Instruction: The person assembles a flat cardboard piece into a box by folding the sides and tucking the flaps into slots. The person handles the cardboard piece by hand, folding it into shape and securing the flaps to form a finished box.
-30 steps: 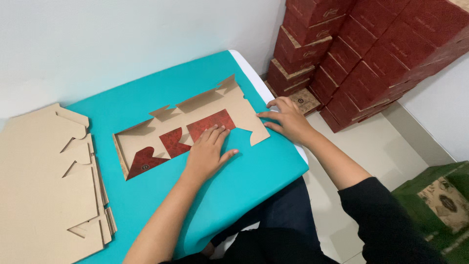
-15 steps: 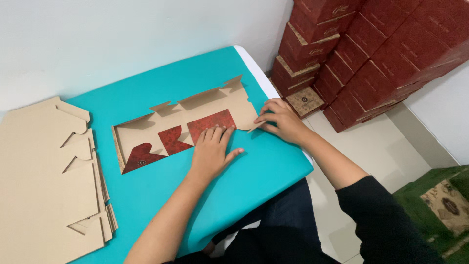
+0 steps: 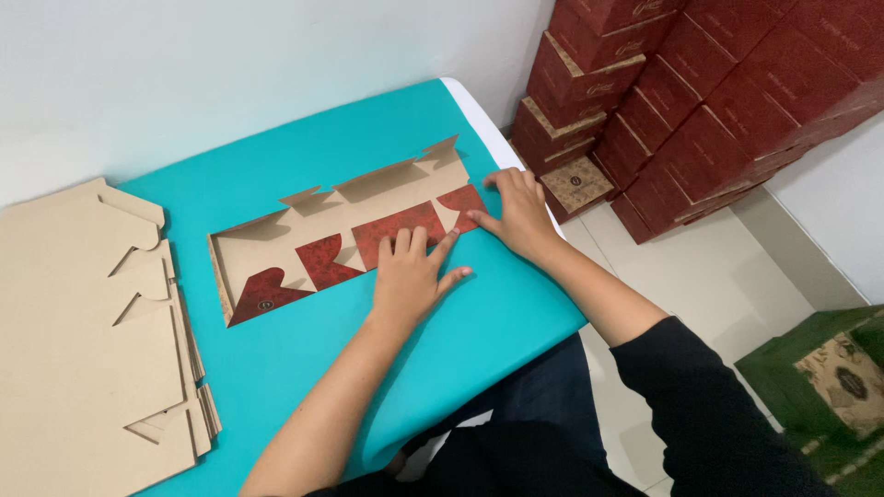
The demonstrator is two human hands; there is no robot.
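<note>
Hands (image 3: 460, 248) flat, open, pressing carton blank (image 3: 341, 235) | table edge (image 3: 502, 147) near right

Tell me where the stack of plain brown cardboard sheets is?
The stack of plain brown cardboard sheets lies at the far left of the turquoise table, left of the flat red-and-brown box cut-out.

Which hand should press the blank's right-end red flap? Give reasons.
Probably right. The right hand rests on that end of the cardboard blank, touching the end flap; the left hand lies flat on the middle flaps.
</note>
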